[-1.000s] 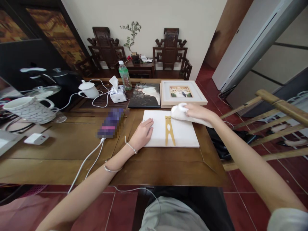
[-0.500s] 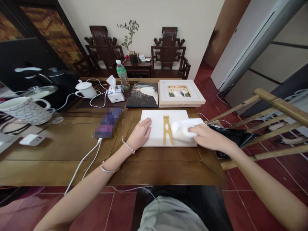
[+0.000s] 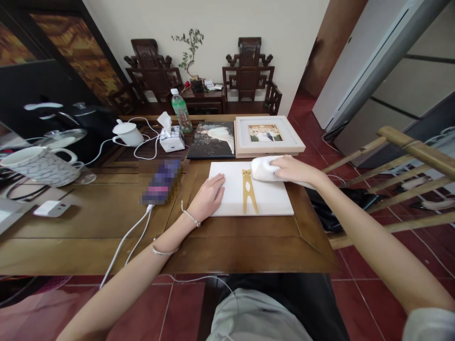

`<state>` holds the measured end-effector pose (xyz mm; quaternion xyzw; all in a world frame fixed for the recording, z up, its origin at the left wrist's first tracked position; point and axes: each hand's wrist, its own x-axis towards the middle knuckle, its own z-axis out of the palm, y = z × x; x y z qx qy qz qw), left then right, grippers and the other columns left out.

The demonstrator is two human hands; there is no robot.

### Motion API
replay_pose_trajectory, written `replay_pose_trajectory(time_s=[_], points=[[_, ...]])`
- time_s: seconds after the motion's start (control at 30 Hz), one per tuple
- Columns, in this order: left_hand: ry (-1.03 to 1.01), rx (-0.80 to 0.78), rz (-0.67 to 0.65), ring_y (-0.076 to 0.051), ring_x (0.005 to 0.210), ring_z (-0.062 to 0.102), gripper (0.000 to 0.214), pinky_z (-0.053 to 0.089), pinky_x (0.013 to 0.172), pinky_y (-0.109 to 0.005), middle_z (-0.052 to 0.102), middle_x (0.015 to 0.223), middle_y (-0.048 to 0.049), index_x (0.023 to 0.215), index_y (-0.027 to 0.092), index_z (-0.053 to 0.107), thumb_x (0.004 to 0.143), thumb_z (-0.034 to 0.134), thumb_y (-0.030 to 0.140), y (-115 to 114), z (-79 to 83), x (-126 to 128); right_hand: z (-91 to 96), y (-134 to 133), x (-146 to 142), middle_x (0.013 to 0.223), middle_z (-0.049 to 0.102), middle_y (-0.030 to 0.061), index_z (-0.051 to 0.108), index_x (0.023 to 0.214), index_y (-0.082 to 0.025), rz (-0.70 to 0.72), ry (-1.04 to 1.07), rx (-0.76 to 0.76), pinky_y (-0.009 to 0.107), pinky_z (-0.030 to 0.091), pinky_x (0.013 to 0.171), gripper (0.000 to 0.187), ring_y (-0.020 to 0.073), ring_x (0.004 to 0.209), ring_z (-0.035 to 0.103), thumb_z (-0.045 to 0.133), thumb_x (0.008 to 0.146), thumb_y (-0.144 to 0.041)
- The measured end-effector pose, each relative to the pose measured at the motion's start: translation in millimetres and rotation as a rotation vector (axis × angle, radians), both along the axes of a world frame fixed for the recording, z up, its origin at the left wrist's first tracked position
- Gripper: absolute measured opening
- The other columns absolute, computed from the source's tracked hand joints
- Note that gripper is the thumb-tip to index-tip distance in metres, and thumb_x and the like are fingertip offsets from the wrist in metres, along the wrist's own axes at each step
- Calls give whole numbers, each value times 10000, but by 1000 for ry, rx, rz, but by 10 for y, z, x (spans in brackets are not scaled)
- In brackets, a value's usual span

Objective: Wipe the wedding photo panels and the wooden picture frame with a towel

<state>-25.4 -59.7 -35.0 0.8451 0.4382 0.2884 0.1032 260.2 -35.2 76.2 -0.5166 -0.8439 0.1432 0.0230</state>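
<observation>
A flat white board (image 3: 231, 201) lies on the wooden table in front of me. Fixed or lying on its face is a tan, animal-shaped piece (image 3: 249, 192) with two long legs; I cannot tell if it is attached. My left hand (image 3: 209, 196) rests flat on the board's left edge, fingers stretched out, holding nothing. Bunched under my right hand (image 3: 291, 169) is a fluffy white cloth (image 3: 262, 169), pressed against the board's upper right part, just right of the tan piece's head.
Behind the board lie a dark photo panel (image 3: 211, 140) and a pale picture frame (image 3: 241, 135). Left of it are a phone (image 3: 161, 182) on a white cable, a tissue box (image 3: 172, 139), a bottle (image 3: 181, 111) and a mug (image 3: 42, 166). A bamboo chair (image 3: 401, 137) stands right.
My right hand has moved the white cloth away from me, from the board's right middle to its upper right. My left hand stays in place.
</observation>
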Motion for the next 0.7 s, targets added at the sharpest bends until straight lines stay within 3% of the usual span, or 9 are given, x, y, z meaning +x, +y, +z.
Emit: replay_pose_trajectory(time_s=[0.2, 0.3, 0.4, 0.53, 0.63, 0.7], points=[[-17, -8, 25, -285, 1311, 468, 355, 370, 1095, -533, 559, 1341, -168, 1227, 115, 576, 912, 418, 152, -6, -17, 33, -34, -1047, 60, 803, 644, 58, 596, 756, -212, 35, -16, -23, 297, 396, 745, 251, 225, 818, 579, 414, 653, -74], [-21, -8, 43, -279, 1314, 465, 356, 358, 1101, -535, 558, 1339, -176, 1227, 103, 572, 910, 415, 146, -6, -38, 46, -27, -1272, 59, 865, 661, 60, 618, 809, -219, 40, 1, -50, 294, 405, 770, 294, 224, 861, 587, 405, 671, -70], [-15, -11, 44, -284, 1311, 467, 356, 357, 1097, -549, 559, 1336, -178, 1226, 103, 572, 910, 415, 148, -7, -39, 44, 4, -1086, 27, 860, 665, 69, 610, 786, -207, 28, 3, -72, 301, 404, 768, 265, 231, 856, 586, 412, 671, -72], [-16, -9, 28, -286, 1304, 475, 354, 368, 1094, -540, 561, 1333, -178, 1224, 108, 576, 912, 416, 158, -7, -20, 30, 16, -470, -86, 816, 654, 71, 567, 712, -192, -17, 32, -39, 293, 388, 693, 173, 224, 792, 577, 427, 679, -95], [-19, -8, 20, -283, 1303, 476, 353, 369, 1097, -534, 566, 1330, -166, 1226, 127, 577, 913, 419, 165, -5, -13, 21, -45, -95, -266, 895, 669, 89, 587, 774, -179, -107, 111, 57, 293, 390, 685, 198, 229, 817, 580, 413, 709, -110], [-20, -7, 17, -283, 1303, 476, 353, 368, 1098, -532, 565, 1331, -162, 1229, 134, 576, 914, 419, 171, -4, -15, 18, -123, 7, -424, 960, 679, 104, 610, 839, -166, -111, 184, 92, 302, 409, 726, 247, 237, 861, 593, 402, 722, -103]])
